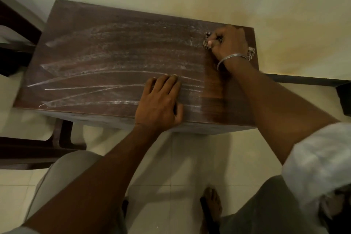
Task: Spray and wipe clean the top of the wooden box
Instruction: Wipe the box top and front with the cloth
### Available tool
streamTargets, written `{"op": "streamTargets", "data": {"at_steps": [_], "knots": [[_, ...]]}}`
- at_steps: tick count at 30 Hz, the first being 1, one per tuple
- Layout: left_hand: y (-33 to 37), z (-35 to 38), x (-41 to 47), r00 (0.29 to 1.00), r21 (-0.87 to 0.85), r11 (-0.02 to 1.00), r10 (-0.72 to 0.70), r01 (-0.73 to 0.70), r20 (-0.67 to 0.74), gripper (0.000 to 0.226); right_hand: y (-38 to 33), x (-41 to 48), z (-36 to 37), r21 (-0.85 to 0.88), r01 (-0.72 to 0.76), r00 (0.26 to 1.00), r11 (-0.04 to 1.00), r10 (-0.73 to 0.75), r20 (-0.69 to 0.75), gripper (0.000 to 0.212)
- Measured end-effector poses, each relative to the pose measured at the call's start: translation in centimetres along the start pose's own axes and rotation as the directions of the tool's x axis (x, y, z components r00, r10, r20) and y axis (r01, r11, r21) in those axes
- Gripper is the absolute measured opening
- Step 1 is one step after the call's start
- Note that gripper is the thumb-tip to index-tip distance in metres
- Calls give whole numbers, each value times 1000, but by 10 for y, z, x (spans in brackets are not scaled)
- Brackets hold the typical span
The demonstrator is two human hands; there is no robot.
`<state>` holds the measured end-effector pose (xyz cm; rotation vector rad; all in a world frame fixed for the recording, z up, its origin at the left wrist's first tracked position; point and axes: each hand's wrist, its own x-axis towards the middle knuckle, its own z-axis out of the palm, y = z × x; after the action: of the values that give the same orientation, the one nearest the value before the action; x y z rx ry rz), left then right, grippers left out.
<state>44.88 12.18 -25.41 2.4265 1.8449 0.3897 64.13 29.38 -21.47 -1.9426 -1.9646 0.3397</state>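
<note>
The dark wooden box [106, 59] stands on the floor against a pale wall, its top streaked with long whitish smears running left to right. My left hand [161, 100] lies flat on the top near the front edge, fingers straight and pressing down. At the far right corner my right hand [227, 43] grips a bunched patterned cloth [207, 41], pressing it onto the wood; bits of cloth show on both sides of the fist. A metal bangle circles that wrist. The strip of wood near the right end looks darker and smear-free. No spray bottle is in view.
A dark wooden chair [17, 47] stands close to the box's left side, its frame reaching down to the lower left. A dark ledge or rail [307, 80] runs off to the right behind my right arm. Pale floor tiles, my knees and a bare foot [211, 205] lie below.
</note>
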Motion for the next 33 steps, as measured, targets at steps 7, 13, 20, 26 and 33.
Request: {"op": "streamTargets", "data": {"at_steps": [7, 13, 20, 26, 33], "knots": [[1, -1, 0, 1000, -4, 1000, 2, -2, 7, 61, 5, -17, -1, 23, 29, 999, 999, -30, 38, 8], [1, -1, 1, 1000, -14, 1000, -5, 5, -13, 60, 14, -32, 5, 53, 77, 997, 996, -78, 26, 5], [1, 2, 0, 999, -9, 1000, 5, -6, -50, 59, 6, 34, 8, 14, 13, 1000, 1000, -13, -5, 9], [0, 3, 0, 998, 1, 1000, 8, -8, -57, 58, 6, 50, 8, 7, 18, 1000, 1000, -18, 4, 8], [0, 2, 0, 999, 11, 1000, 8, -7, -34, 60, 15, -7, 9, 30, 110, 993, 993, -111, 29, 8]]}}
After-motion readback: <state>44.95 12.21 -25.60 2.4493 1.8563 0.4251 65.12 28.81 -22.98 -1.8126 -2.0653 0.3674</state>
